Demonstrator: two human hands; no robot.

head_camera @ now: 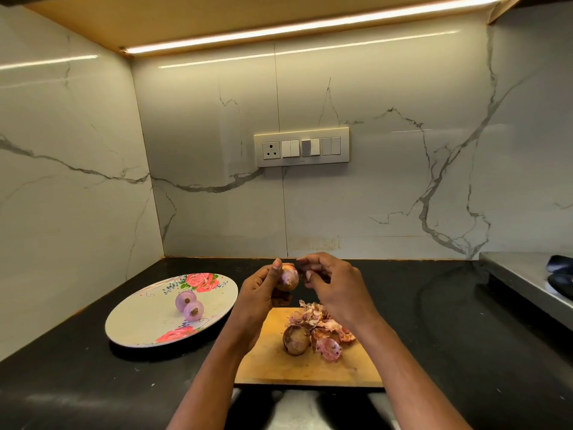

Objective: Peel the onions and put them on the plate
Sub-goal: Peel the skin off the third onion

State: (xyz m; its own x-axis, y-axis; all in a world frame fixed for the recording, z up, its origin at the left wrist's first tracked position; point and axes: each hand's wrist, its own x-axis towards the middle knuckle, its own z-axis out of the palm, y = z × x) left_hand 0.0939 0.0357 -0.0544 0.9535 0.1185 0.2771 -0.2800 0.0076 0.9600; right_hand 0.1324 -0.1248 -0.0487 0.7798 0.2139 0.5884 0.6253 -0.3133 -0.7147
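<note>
My left hand (259, 290) grips a partly peeled onion (288, 278) above the far edge of the wooden cutting board (273, 361). My right hand (331, 283) is right beside it, fingers curled and pinching at the onion's skin on its right side. An unpeeled brown onion (295, 340) lies on the board next to a heap of papery onion skins (325, 327). Two peeled purple onions (189, 305) sit side by side on the floral plate (139, 324) to the left.
The black counter (93, 383) runs into a corner of marble walls at the left and back. A steel stove edge (521, 280) with a dark cloth (561, 274) is at the right. A switch panel (301, 147) sits on the back wall.
</note>
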